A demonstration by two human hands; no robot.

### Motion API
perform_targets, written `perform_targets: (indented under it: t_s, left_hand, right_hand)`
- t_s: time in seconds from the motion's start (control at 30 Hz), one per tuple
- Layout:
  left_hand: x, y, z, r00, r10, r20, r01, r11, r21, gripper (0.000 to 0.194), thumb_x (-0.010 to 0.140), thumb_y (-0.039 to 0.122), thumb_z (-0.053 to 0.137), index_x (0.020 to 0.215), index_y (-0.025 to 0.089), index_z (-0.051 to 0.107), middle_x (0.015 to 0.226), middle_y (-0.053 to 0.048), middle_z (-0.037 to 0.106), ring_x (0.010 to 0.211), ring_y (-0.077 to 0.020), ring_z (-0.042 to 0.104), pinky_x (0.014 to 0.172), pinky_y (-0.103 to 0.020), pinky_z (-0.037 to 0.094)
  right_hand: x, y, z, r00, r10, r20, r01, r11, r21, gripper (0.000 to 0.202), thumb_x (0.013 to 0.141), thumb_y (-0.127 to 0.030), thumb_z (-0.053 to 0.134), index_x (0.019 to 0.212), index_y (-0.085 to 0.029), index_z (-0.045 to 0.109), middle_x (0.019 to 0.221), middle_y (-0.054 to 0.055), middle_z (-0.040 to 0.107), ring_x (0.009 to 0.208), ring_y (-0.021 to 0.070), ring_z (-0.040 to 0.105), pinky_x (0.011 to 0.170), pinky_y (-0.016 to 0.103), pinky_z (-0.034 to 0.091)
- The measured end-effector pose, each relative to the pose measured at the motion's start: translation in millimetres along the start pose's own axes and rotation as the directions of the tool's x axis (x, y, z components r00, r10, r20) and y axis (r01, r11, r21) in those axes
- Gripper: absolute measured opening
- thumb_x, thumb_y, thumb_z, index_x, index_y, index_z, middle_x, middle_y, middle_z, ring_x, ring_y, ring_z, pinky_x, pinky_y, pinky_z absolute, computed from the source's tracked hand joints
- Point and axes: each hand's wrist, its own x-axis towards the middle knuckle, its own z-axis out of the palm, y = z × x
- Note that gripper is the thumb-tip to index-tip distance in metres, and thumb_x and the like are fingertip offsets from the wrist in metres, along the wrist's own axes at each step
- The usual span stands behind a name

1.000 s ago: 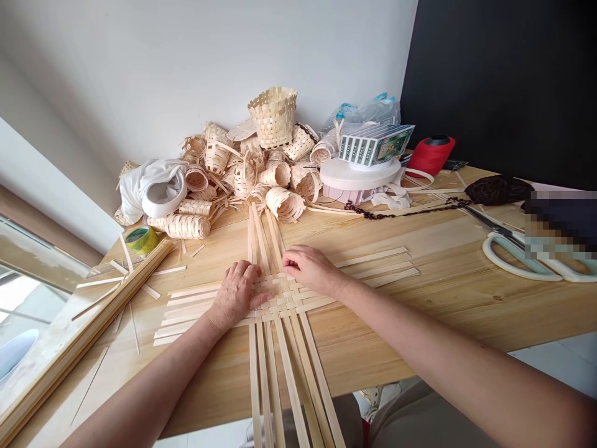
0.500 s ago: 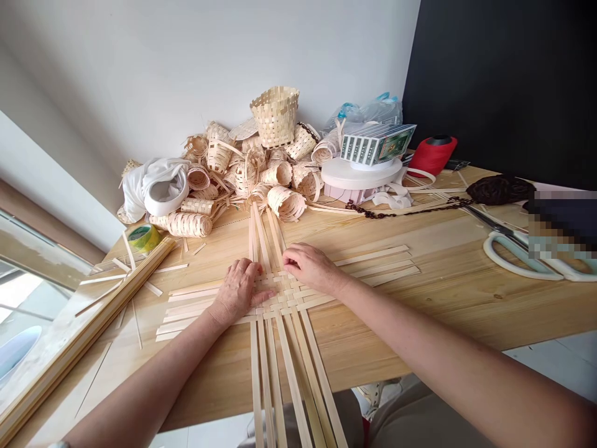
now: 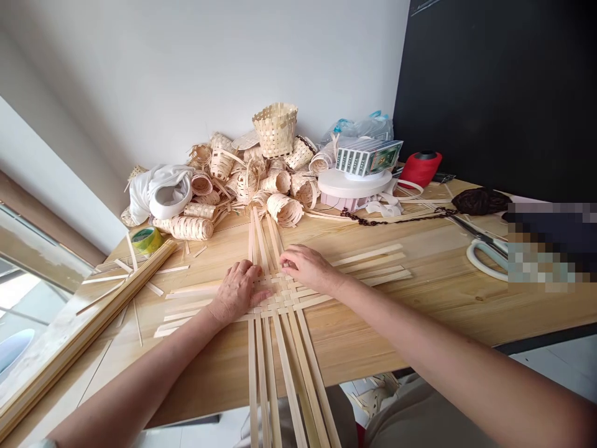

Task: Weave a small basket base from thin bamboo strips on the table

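Note:
A flat woven mat of pale wooden strips (image 3: 281, 301) lies on the table in front of me, crossed over and under at its middle. Loose strip ends fan out on all sides, and the near ones (image 3: 289, 373) hang past the table edge. My left hand (image 3: 237, 289) rests on the left part of the weave, thumb stretched across it and fingers lightly bent, holding it down. At the far right edge of the weave, my right hand (image 3: 308, 267) has its fingers closed together at a wooden strip; its fingertips partly hide the contact.
A heap of small woven baskets (image 3: 283, 210) lies against the wall, with a taller basket (image 3: 275, 130) on top. At left are a bundle of long strips (image 3: 88, 330) and a tape roll (image 3: 146, 240). Scissors (image 3: 487, 258) and a red thread cone (image 3: 421, 168) are at right.
The view has shifted slightly, bringing the scissors and thread cone further left in the picture. My right fingers have moved a little at the far edge; the left hand stays on the weave.

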Motion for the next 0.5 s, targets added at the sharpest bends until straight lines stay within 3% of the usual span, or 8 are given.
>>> perform_targets:
  t_s: [0.17, 0.5]
  left_hand:
    - [9, 3, -11.0, 0.992, -0.075, 0.106, 0.075, 0.997, 0.003, 0.042, 0.072, 0.045, 0.061, 0.101, 0.016, 0.052, 0.101, -0.011, 0.049, 0.096, -0.0261, 0.048, 0.079, -0.041, 0.045]
    - [4, 18, 8.8, 0.997, -0.063, -0.046, 0.068, 0.991, 0.111, 0.056, 0.070, 0.063, 0.050, 0.097, 0.014, 0.048, 0.098, -0.012, 0.049, 0.090, -0.0263, 0.046, 0.076, -0.043, 0.042]
  right_hand:
    - [8, -16, -3, 0.994, 0.048, 0.094, -0.044, 0.998, -0.038, 0.010, 0.074, -0.013, 0.056, 0.081, -0.016, 0.062, 0.083, 0.003, 0.058, 0.079, 0.0145, 0.051, 0.069, 0.023, 0.034]
    - [6, -27, 28, 0.986, 0.166, 0.001, -0.165, 0.977, -0.136, 0.011, 0.080, -0.014, 0.047, 0.078, -0.018, 0.058, 0.086, 0.007, 0.060, 0.087, 0.0194, 0.050, 0.074, 0.028, 0.035]
